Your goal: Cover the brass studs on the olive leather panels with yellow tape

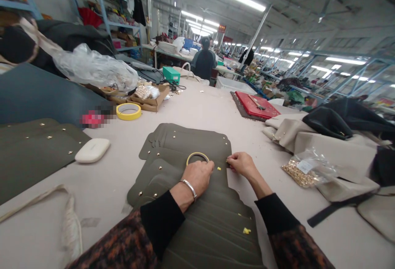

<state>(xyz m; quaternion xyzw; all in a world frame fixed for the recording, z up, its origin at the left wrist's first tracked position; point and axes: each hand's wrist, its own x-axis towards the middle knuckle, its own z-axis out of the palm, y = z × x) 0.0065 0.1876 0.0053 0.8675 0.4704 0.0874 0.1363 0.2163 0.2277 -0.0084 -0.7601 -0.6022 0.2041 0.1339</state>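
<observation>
Overlapping olive-green panels point(191, 135) with small gold studs lie fanned out in front of me. My left hand point(197, 177), with a silver bangle at the wrist, is closed on a thin roll of yellow tape point(197, 154) above the panels. At the right edge of the stack, my right hand point(242, 163) is pinched, with a speck of yellow at its fingertips; what it grips is too small to make out surely. Small yellow scraps point(246, 230) rest on the panels, one of them between my hands.
Left on the table are a wider yellow tape roll point(128, 111), a white rounded case point(92, 150), more studded panels point(40, 149) and a cardboard tray point(151, 98). Right are a red board point(256, 105) with a hammer, a bag of gold studs point(304, 170) and beige pieces. A person point(204, 60) sits ahead.
</observation>
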